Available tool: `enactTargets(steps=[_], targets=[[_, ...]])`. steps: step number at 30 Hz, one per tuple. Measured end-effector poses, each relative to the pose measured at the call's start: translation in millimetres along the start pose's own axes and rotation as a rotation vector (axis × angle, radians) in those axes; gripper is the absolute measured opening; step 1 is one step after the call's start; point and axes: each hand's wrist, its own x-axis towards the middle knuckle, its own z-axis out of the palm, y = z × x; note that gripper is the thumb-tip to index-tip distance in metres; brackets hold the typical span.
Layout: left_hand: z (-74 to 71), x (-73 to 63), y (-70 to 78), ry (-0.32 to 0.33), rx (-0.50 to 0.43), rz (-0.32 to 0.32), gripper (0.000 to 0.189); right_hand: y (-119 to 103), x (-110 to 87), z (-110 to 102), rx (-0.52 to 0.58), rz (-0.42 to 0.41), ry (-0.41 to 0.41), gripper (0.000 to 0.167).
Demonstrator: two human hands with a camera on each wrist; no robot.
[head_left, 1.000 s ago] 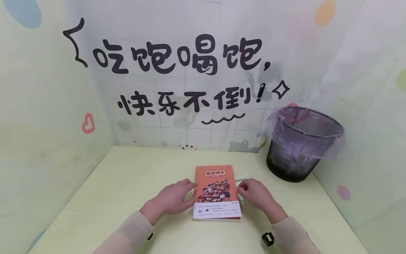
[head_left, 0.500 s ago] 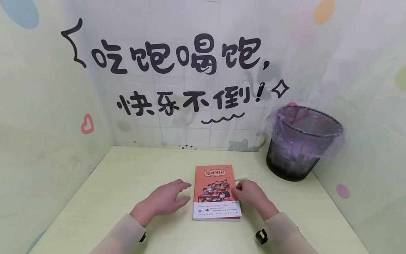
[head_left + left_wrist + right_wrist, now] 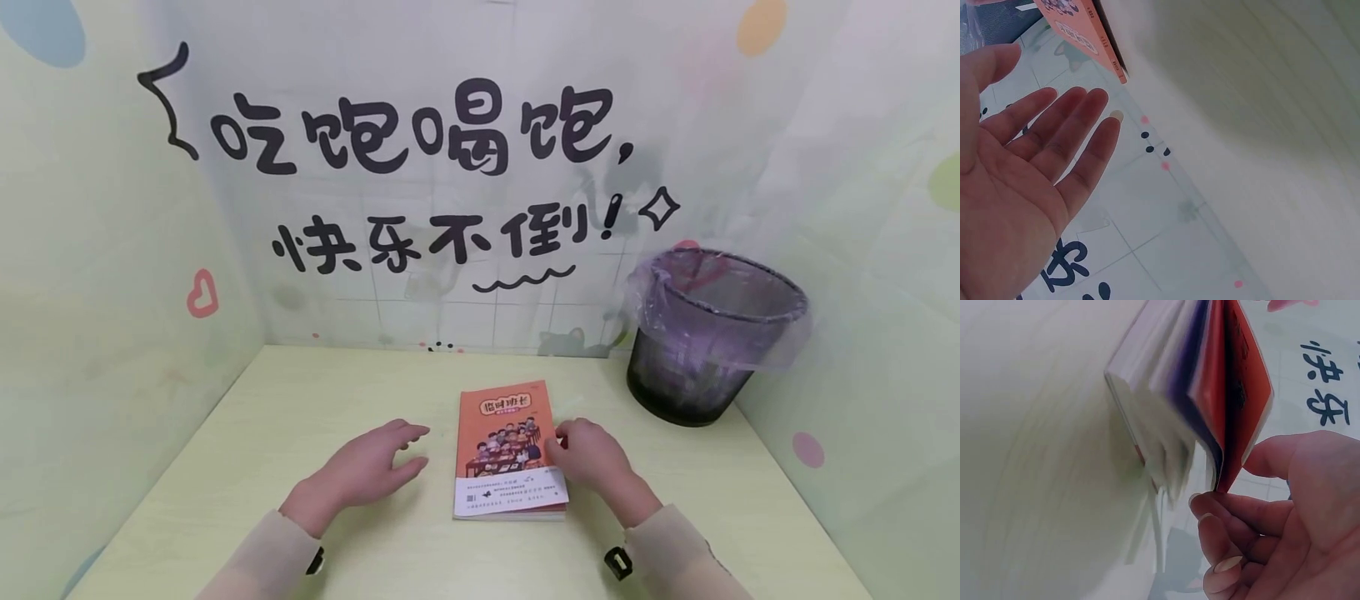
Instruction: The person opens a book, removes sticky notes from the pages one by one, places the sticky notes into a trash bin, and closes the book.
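A paperback book (image 3: 501, 437) with an orange cover and a white paper band along its near end lies on the table (image 3: 352, 383). My right hand (image 3: 596, 458) pinches the cover's right edge between thumb and fingertips. In the right wrist view the orange cover (image 3: 1250, 394) is lifted, and the pages (image 3: 1175, 394) stand partly fanned apart. Thin pale strips (image 3: 1160, 531) stick out from the page edges. Left of the book, my left hand (image 3: 360, 467) hovers with fingers extended, touching nothing. The left wrist view shows its bare palm and the book's corner (image 3: 1100, 44).
A black waste bin (image 3: 693, 358) with a purple plastic liner stands at the back right. Printed cloth walls (image 3: 450, 50) with black lettering enclose the table at the back and both sides.
My left hand has come off the book's left edge and moved left. The right hand has taken the cover's right edge and raised it slightly, tilting the cover.
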Motion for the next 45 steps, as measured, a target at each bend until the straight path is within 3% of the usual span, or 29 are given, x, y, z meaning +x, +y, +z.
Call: enactTargets(steps=[11, 15, 18, 24, 29, 32, 45], targets=[[-1.3, -1.2, -4.5, 0.004, -0.003, -0.01, 0.048, -12, -11.1, -8, -0.086, -0.089, 0.056, 0.04], [-3.5, -1.9, -5.5, 0.005, -0.003, -0.01, 0.048, -18, -14.3, -11, -0.05, -0.117, 0.083, 0.045], [-6.2, -2.0, -6.4, 0.015, -0.001, -0.002, 0.047, -23, -14.5, -13, 0.043, -0.128, 0.092, 0.046], [-11.3, -2.8, -9.2, 0.039, -0.003, 0.01, 0.047, -33, -11.7, -14, 0.347, -0.174, 0.078, 0.042], [-15.3, -4.4, -10.6, 0.06, -0.01, 0.017, 0.045, -40, -8.0, -6, 0.595, -0.155, -0.01, 0.045], [-17.1, -5.6, -11.2, 0.068, -0.011, 0.019, 0.044, -42, -6.5, 2, 0.667, -0.178, -0.057, 0.046], [-28.5, -8.6, -20.4, 0.131, -0.001, -0.009, 0.043, -54, -2.0, 27, 0.564, -0.345, -0.128, 0.049]])
